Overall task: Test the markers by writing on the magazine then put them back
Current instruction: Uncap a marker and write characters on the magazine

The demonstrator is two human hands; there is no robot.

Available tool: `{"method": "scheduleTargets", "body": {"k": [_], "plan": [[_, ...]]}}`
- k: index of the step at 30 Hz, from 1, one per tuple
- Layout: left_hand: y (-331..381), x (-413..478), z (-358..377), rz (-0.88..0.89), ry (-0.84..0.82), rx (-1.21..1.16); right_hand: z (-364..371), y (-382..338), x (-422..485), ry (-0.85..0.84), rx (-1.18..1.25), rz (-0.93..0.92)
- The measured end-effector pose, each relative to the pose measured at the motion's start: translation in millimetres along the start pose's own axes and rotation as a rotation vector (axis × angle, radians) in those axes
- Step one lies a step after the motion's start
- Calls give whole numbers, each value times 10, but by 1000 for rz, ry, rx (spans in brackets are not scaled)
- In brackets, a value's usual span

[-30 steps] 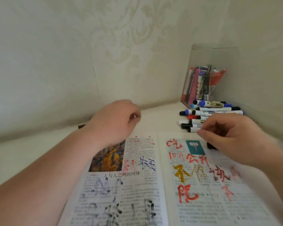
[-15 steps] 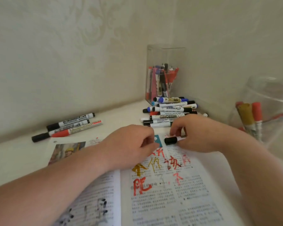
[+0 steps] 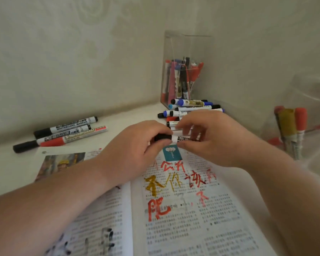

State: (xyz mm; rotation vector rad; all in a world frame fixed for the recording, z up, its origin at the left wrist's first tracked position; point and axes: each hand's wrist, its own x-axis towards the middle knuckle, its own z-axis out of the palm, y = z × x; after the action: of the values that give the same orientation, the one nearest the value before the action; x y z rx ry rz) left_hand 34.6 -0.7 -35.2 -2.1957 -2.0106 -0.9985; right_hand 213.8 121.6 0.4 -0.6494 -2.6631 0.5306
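We take the open magazine (image 3: 183, 218) as our reference; it lies flat on the white table (image 3: 11, 163), its pages marked with red, gold and black handwriting. Directly above the magazine's far edge, both hands hold one marker (image 3: 181, 139) level, clear of the page. The left hand (image 3: 135, 145) has its fingers curled round the black cap (image 3: 162, 137). The right hand (image 3: 216, 139) pinches the white barrel between thumb and fingertips. The cap meets the barrel, but we cannot tell whether it is fully seated. Just beyond the magazine's far edge, behind the hands, we find a pile of loose markers (image 3: 192, 108) lying on their sides, with blue, black and red caps. Farther beyond that edge, in the corner of the wall, stands a clear box (image 3: 185, 45) that holds more markers upright. Off the magazine's far left corner lie three markers (image 3: 63, 132), side by side and touching: two with black caps and one with a red cap. Off the magazine's right side stands a clear jar (image 3: 314, 100), partly blurred, holding upright pens (image 3: 292, 130) capped in gold and red.
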Motion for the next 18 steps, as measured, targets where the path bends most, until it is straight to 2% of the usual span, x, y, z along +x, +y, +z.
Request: {"method": "scheduleTargets", "body": {"k": [3, 6, 8, 11, 14, 16, 18], "plan": [[-30, 8, -36, 12, -17, 92, -111, 67, -6, -187, -92, 231], [-26, 8, -44, -16, -87, 168, -85, 64, -12, -240, -9, 193], [-1, 11, -44, 4, -119, 192, -23, 37, -7, -120, 157, 137], [65, 9, -22, -6, -113, 108, 32, -59, -6, 166, 313, 65], [112, -6, 32, -89, -109, -54, 66, -123, -13, 394, 640, 110], [111, -11, 52, -93, -78, -163, 102, -134, -11, 408, 824, 114], [96, -19, 46, -70, -20, -234, 167, -112, 1, 321, 970, 85]]}}
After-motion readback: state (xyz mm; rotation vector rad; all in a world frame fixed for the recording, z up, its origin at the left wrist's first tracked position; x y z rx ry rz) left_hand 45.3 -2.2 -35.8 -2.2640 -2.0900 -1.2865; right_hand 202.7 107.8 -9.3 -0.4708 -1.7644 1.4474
